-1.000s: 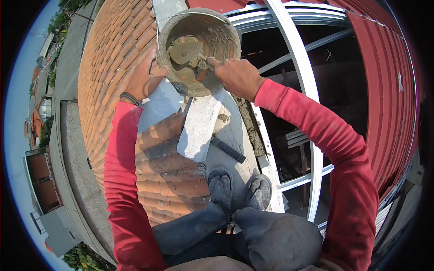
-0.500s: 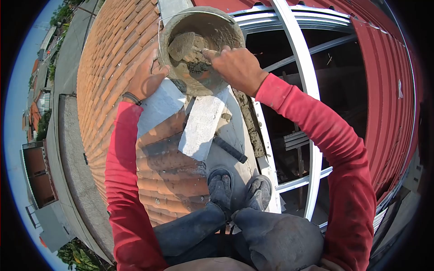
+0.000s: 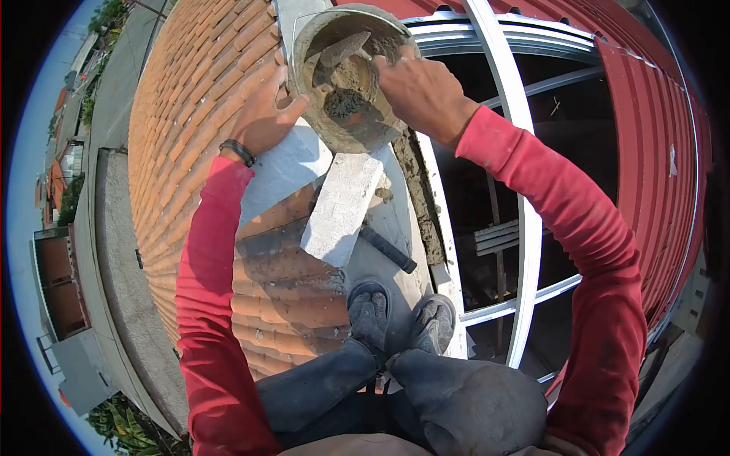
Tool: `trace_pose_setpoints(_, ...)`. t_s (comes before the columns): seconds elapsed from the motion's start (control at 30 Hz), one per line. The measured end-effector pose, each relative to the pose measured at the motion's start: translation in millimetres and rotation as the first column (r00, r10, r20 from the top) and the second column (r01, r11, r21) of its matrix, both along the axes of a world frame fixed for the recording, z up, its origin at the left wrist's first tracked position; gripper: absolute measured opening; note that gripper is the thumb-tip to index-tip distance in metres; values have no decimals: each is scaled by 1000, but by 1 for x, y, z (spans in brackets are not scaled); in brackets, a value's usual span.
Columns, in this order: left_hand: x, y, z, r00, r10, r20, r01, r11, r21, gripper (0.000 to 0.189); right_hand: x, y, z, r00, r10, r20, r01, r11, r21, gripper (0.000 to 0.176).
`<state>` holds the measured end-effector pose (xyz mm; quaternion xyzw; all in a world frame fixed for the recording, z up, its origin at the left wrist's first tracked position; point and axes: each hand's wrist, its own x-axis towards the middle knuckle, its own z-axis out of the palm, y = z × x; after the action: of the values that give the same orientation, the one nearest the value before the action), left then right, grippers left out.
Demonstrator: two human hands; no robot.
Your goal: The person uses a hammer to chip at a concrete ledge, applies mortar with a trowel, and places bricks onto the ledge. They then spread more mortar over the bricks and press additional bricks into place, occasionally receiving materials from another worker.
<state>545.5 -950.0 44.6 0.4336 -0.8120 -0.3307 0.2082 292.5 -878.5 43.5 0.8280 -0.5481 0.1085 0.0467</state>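
left hand [image 3: 262, 114] fingers spread flat on wall of round grey mortar-caked bucket [image 3: 365, 133], clasping nothing. right hand [image 3: 422, 91] fisted round mortar-smeared steel trowel [image 3: 338, 52], blade inside bucket. bucket at top end of grey cement roof strip [image 3: 365, 266].

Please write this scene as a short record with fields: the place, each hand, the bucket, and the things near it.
place: sloped roof of orange tiles, beside a white steel frame
left hand: open, palm against the outer side of the bucket
right hand: closed on a trowel, blade inside the bucket
bucket content: grey mortar
below the bucket: white block lying on the roof, dark tool handle beside it
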Motion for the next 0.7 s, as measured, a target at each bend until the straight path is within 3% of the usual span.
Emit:
trace_pose_setpoints(0.03, -8, 4, 4, 997, 1, 73, 4, 998, -70, 60, 0, -8, -2, 991, -46, -125, 18, 976, -217, 22)
trace_pose_setpoints(0.07, -13, 5, 8, 990, 8, 144, 12, 990, -143, 57, -2, -16, -9, 965, -27, -262, -52, 955, -291, 23)
trace_pose_setpoints(0.1, -15, 5, 11, 989, 8, 146, 12, 990, -139, 57, -2, -15, -9, 965, -26, -260, -52, 956, -287, 23)
trace_pose_setpoints(0.17, -19, 4, 11, 990, 16, 139, 2, 992, -127, 54, -3, -9, -12, 937, 75, -340, -95, 995, -42, 12)
trace_pose_setpoints(0.23, -16, 0, 3, 993, -12, 120, 28, 991, -132, 54, 3, -5, -17, 925, 28, -380, -39, 999, -21, 13)
trace_pose_setpoints(0.3, -8, -2, -4, 993, -29, 110, 44, 990, -134, 54, 3, -8, -20, 992, 99, -75, -88, 986, 139, 11)
trace_pose_setpoints(0.37, 1, -2, -6, 994, -46, 97, 57, 991, -117, 54, -8, -14, -13, 992, 124, 28, -127, 971, 202, 17)
trace_pose_setpoints(0.43, 11, -2, -11, 994, -53, 99, 62, 994, -88, 55, -19, -17, -12, 936, 77, 343, -251, 829, 500, 23)
trace_pose_setpoints(0.47, 16, -2, -15, 993, -62, 96, 69, 996, -64, 56, -18, -16, -23, 936, -43, 351, -181, 794, 580, 33)
trace_pose_setpoints(0.5, 20, -1, -20, 993, -64, 95, 70, 995, -67, 56, -17, -12, -25, 936, -43, 350, -179, 796, 578, 33)
trace_pose_setpoints(0.57, 29, 0, -27, 998, 38, -54, -35, 997, 68, 55, -16, -4, -30, 772, -260, 580, -256, 709, 657, 38)
trace_pose_setpoints(0.6, 32, 1, -27, 999, 25, -46, -22, 998, 63, 55, -9, 0, -35, 677, -282, 680, -345, 694, 632, 44)
trace_pose_setpoints(0.63, 34, 4, -26, 994, 43, -100, -36, 997, 69, 54, -10, 6, -38, 670, -289, 684, -340, 700, 628, 44)
trace_pose_setpoints(0.7, 44, 1, -32, 987, 39, -159, -28, 997, 70, 53, -2, 26, -31, 358, -526, 771, -447, 629, 636, 42)
